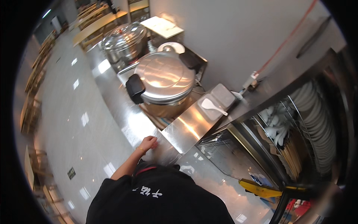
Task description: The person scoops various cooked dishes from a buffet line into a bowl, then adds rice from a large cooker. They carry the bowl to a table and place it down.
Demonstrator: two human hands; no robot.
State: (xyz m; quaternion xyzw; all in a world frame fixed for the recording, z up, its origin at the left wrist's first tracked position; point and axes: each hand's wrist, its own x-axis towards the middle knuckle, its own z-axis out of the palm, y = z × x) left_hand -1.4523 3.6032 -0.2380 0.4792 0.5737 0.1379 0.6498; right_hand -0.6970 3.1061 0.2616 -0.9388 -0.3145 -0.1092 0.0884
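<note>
My left hand (148, 142), with a thin bracelet at its wrist, is over the steel counter (167, 149) near its front edge. Its fingers look loosely curled, and nothing shows in them. At the lower right, a blurred shape that seems to be my right hand (330, 193) reaches beside a cabinet; its fingers and any hold cannot be made out. Stacked pale bowls (316, 126), white spoons (275, 126) and a bundle of chopsticks (291, 159) fill the cabinet. Ahead stands a large lidded steel pot (163, 74) with black side handles.
A white rice paddle (211, 105) lies on a plastic container (214, 113). Behind the large pot are another shiny pot (124, 39) and a white plate (174, 47). A red cord (288, 42) runs down the wall to a power socket (250, 81). Tables (100, 19) stand farther off.
</note>
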